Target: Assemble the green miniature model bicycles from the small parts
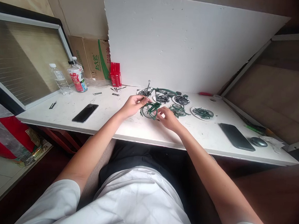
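A small green model bicycle [149, 110] is held up over the front middle of the white table, its spoked wheel towards me. My left hand [134, 105] pinches it from the left, near the top. On the other side my right hand [167, 117] has its fingers closed at the lower right of the model; exactly which part they grip is hidden. Just behind lie white plates of dark wheels [181, 100] and other small parts. More green bicycle pieces [178, 110] rest to the right of the model, beside a plate of green parts [202, 113].
A phone [85, 113] lies on the left, and a black phone-like slab [237, 136] on the right near a computer mouse [258, 142]. Bottles [77, 77], a red box [115, 74] and a carton [97, 59] stand at the back left. A white board [190, 43] rises behind.
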### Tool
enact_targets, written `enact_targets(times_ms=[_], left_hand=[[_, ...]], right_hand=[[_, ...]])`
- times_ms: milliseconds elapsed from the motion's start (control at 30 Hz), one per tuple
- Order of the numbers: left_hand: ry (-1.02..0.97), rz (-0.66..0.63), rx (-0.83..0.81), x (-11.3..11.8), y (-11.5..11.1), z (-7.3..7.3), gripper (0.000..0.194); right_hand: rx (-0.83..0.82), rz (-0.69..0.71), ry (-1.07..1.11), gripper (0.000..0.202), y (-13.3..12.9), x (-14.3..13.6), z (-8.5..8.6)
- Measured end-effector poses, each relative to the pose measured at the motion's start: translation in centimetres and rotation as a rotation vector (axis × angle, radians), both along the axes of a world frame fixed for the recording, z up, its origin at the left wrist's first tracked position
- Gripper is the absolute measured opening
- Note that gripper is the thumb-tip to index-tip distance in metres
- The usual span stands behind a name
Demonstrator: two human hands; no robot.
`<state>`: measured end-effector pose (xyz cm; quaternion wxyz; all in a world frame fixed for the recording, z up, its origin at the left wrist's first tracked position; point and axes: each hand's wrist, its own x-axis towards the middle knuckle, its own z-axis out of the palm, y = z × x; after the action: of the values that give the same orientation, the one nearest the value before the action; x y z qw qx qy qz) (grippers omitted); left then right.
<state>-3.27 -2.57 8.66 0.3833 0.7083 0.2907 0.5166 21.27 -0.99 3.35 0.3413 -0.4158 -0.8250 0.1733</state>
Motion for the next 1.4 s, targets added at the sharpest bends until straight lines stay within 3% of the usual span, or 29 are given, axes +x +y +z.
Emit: enact_targets(times_ms=[133,300,633,933,1167,1300,1400], left_hand=[[-0.099,0.057,0.066,0.3,0.3,-0.1,0.055],[-0.149,0.121,0.138,0.5,0.2,-0.1,0.052],[-0.111,0.077,0.207,1.1,-0.3,0.0,0.047],[-0.13,0.031,0.14,1.3,0.5,-1.1,0.05],[-0.135,0.13,0.016,1.7,0.8,-1.7,0.046],[-0.103,0.116,-0.124,1.7,0.2,-1.4,0.049],[-0.149,0.009,-0.24,1.2,0.0,-1.0,0.054]], right_hand=[[-0.106,0.138,0.382,0.071,-2.1,-1.1,2.7],[0.145,0.089,0.336,0.056,-4.4,-2.1,4.1],[0.547,-0.05,0.256,0.039,-3.6,-2.1,2.9],[0.637,-0.075,0.322,0.02,-3.6,-2.3,2.8],[0.516,-0.026,0.325,0.021,-2.9,-2.0,1.9],[0.543,-0.126,0.306,0.018,-2.5,-1.7,1.8],[0.605,-0.212,0.264,0.014,-2.1,-1.3,1.8]])
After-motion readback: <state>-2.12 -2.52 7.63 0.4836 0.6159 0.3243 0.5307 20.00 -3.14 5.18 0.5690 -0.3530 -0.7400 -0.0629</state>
